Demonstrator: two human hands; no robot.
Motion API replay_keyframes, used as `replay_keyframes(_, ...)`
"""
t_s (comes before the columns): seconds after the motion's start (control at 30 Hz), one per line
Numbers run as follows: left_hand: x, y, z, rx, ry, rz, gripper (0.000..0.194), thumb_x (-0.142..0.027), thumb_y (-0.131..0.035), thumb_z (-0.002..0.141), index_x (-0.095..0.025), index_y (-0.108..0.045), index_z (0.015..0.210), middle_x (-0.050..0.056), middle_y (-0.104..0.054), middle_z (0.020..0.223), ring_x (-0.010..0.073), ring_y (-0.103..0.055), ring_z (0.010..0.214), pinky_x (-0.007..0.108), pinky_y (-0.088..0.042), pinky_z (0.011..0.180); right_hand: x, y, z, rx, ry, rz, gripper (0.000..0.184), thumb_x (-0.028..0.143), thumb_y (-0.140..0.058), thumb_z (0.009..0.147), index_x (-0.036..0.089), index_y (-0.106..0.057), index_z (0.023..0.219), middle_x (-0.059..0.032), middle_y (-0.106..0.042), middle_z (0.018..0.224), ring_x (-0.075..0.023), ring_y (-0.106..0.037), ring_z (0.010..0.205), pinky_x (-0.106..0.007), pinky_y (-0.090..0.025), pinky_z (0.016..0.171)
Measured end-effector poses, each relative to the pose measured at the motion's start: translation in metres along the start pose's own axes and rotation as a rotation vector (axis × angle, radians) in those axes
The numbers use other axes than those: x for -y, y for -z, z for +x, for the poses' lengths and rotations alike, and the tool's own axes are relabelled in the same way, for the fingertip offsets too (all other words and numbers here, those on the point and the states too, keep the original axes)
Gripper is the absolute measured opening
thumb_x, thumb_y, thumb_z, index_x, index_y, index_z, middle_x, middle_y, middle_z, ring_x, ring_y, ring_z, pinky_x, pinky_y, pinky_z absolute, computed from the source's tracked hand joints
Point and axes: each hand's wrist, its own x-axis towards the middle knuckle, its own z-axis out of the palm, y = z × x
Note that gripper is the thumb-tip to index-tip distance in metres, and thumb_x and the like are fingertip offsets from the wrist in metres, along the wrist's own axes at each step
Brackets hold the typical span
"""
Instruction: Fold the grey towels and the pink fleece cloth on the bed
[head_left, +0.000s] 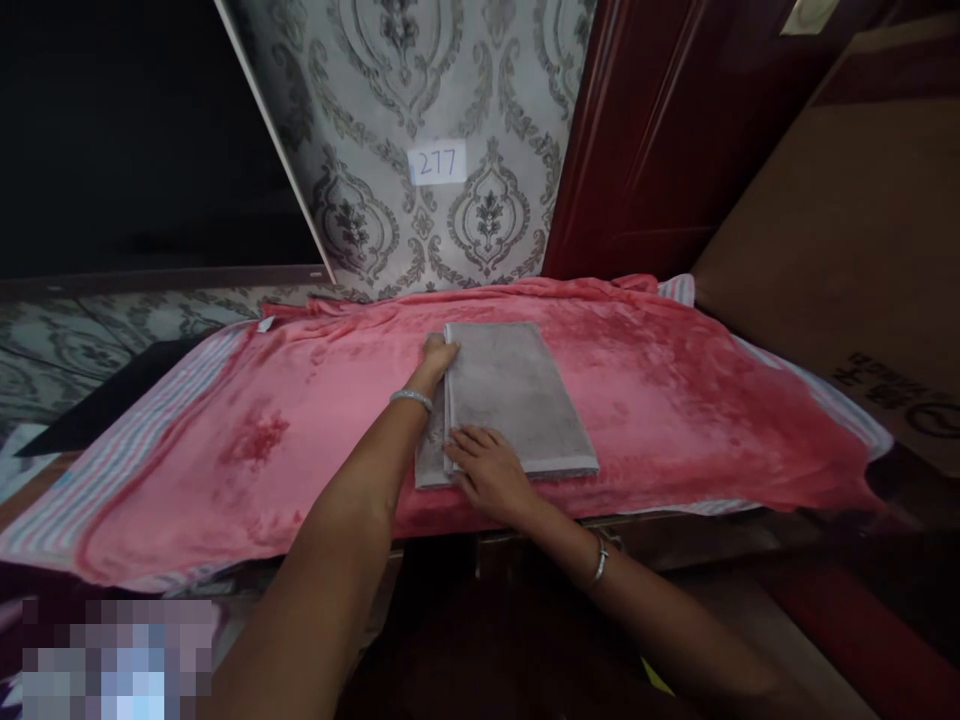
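A grey towel (517, 390) lies folded on a pink blanket (660, 400), its upper layers stopping short of the bottom layer, which shows as a strip on the left. At the far left corner of the upper layers, my left hand (436, 360) is closed on the folded edge, with some fingers hidden. My right hand (495, 475) rests palm down over the near left part of the towel. Its fingers are stretched out toward the fold edge, and the thumb is apart from them.
Striped borders (161, 410) edge the blanket. A large dark screen (150, 140) stands at the back left, and a cardboard box (847, 230) at the right beside a dark red door (660, 130). On the patterned wall (487, 220) hangs a paper label (437, 162) reading 277.
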Motion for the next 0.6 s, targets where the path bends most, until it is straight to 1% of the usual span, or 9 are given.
replay_keyframes(0.1, -0.006, 0.004, 0.000, -0.002, -0.007, 0.164, 0.007, -0.018, -0.071, 0.068, -0.017, -0.070, 0.074, 0.012, -0.074, 0.081, 0.0318, -0.070, 0.100, 0.037, -0.054, 0.088, -0.016, 0.020, 0.005, 0.042, 0.056, 0.107, 0.049, 0.033, -0.060, 0.098, 0.018, -0.059, 0.144, -0.0135, -0.062, 0.144, -0.0263, -0.054, 0.135, -0.044, -0.039, 0.115)
replay_keyframes(0.17, -0.010, 0.005, -0.001, 0.000, -0.020, 0.245, 0.003, -0.017, -0.070, 0.069, -0.017, -0.069, 0.072, 0.013, -0.075, 0.087, 0.0327, -0.070, 0.103, 0.038, -0.053, 0.089, -0.032, 0.032, 0.009, 0.002, -0.003, 0.102, 0.050, 0.035, -0.051, 0.102, 0.018, -0.053, 0.150, -0.0129, -0.060, 0.146, -0.0247, -0.054, 0.135, -0.043, -0.040, 0.115)
replay_keyframes(0.23, -0.012, 0.006, -0.002, 0.002, -0.027, 0.309, 0.003, -0.015, -0.069, 0.070, -0.017, -0.068, 0.072, 0.015, -0.076, 0.092, 0.0338, -0.071, 0.104, 0.039, -0.053, 0.089, -0.045, 0.037, 0.012, -0.015, -0.086, 0.014, 0.054, 0.041, -0.049, 0.103, 0.021, -0.048, 0.153, -0.0126, -0.048, 0.157, -0.0293, -0.043, 0.146, -0.052, -0.032, 0.120)
replay_keyframes(0.27, -0.014, 0.006, -0.002, 0.003, -0.026, 0.335, 0.005, -0.014, -0.069, 0.069, -0.017, -0.069, 0.073, 0.016, -0.076, 0.093, 0.0345, -0.071, 0.104, 0.039, -0.053, 0.088, -0.050, 0.037, 0.012, 0.007, -0.102, -0.035, 0.057, 0.044, -0.051, 0.102, 0.024, -0.047, 0.155, -0.0112, -0.042, 0.161, -0.0323, -0.034, 0.150, -0.057, -0.027, 0.121)
replay_keyframes(0.3, -0.014, 0.006, -0.003, 0.005, -0.023, 0.359, 0.007, -0.013, -0.069, 0.069, -0.017, -0.069, 0.074, 0.017, -0.076, 0.092, 0.0352, -0.071, 0.104, 0.039, -0.054, 0.087, -0.053, 0.034, 0.011, 0.044, -0.099, -0.074, 0.059, 0.046, -0.053, 0.101, 0.026, -0.045, 0.156, -0.0096, -0.037, 0.164, -0.0342, -0.027, 0.153, -0.061, -0.023, 0.122)
replay_keyframes(0.37, -0.017, 0.007, -0.004, 0.010, -0.015, 0.398, 0.011, -0.010, -0.068, 0.068, -0.016, -0.070, 0.077, 0.018, -0.076, 0.090, 0.0357, -0.072, 0.101, 0.038, -0.054, 0.084, -0.055, 0.026, 0.008, 0.103, -0.068, -0.116, 0.060, 0.048, -0.053, 0.101, 0.029, -0.042, 0.157, -0.0071, -0.033, 0.166, -0.0347, -0.022, 0.155, -0.064, -0.020, 0.122)
replay_keyframes(0.47, -0.023, 0.008, -0.007, -0.004, -0.016, 0.449, 0.023, -0.012, -0.066, 0.071, -0.015, -0.073, 0.093, 0.018, -0.076, 0.096, 0.0361, -0.072, 0.102, 0.040, -0.054, 0.086, -0.053, 0.017, 0.004, 0.098, -0.057, -0.135, 0.059, 0.048, -0.050, 0.102, 0.031, -0.039, 0.158, -0.0063, -0.032, 0.167, -0.0332, -0.021, 0.156, -0.063, -0.019, 0.123)
replay_keyframes(0.53, -0.029, 0.007, -0.011, -0.054, -0.034, 0.481, 0.040, -0.016, -0.063, 0.077, -0.012, -0.069, 0.116, 0.023, -0.073, 0.114, 0.0382, -0.068, 0.113, 0.045, -0.052, 0.094, -0.052, 0.016, 0.004, 0.093, -0.054, -0.132, 0.059, 0.049, -0.049, 0.102, 0.031, -0.040, 0.158, -0.0068, -0.033, 0.166, -0.0329, -0.022, 0.155, -0.063, -0.019, 0.123)
replay_keyframes(0.6, -0.035, 0.001, -0.017, -0.105, -0.158, 0.565, 0.057, -0.018, -0.058, 0.082, -0.009, -0.056, 0.139, 0.027, -0.062, 0.138, 0.0381, -0.058, 0.131, 0.048, -0.045, 0.106, -0.052, 0.017, 0.005, 0.097, -0.052, -0.126, 0.060, 0.050, -0.049, 0.102, 0.031, -0.040, 0.158, -0.0072, -0.032, 0.166, -0.0328, -0.022, 0.155, -0.063, -0.019, 0.123)
